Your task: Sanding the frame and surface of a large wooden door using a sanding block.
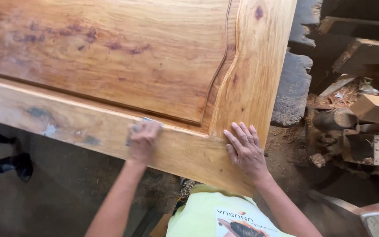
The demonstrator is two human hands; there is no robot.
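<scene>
Pinched in the left hand (142, 140), a small grey sanding pad (145, 120) pressed on the golden-brown wooden door panel's (123, 57) lower rail, right hand (245, 151) spread flat nearby; grey filler patches (49, 129) leftward seemingly unsanded.

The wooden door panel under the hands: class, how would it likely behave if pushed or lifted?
The wooden door panel probably stays stiff: its thick frame shows no sag. Likely heavy, since it fills most of the view. The right hand lies flat on it while the left hand rubs, suggesting it could shift.
</scene>
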